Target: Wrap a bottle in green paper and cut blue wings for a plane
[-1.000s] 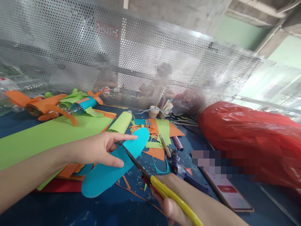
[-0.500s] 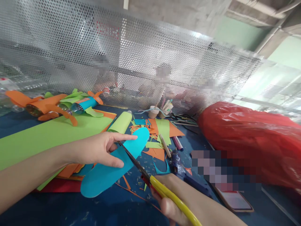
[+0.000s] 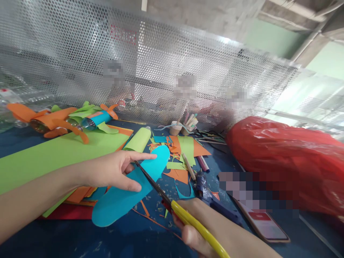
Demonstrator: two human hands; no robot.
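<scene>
Blue paper strip: the rounded piece [image 3: 129, 200] slanted from lower left to the centre of the frame, above the tabletop [image 3: 80, 236].
Left hand: left of centre, the left hand [image 3: 113, 170] had its grip on the strip, thumb and forefinger spread across the upper face.
Right hand: at lower right of centre, the right hand [image 3: 200, 211] kept its grip clenched round yellow-handled scissors [image 3: 185, 216].
Blades: they crossed the strip, ending beside the left fingers; whether they had bitten in could not fairly be told.
Just changed: over the last second, strip and scissors shifted only slightly leftward.
Meaning: cutting seemed paused, the pose scarcely advanced.
Nearby: orange scrap [image 3: 177, 175], glue gun [image 3: 205, 195].
</scene>
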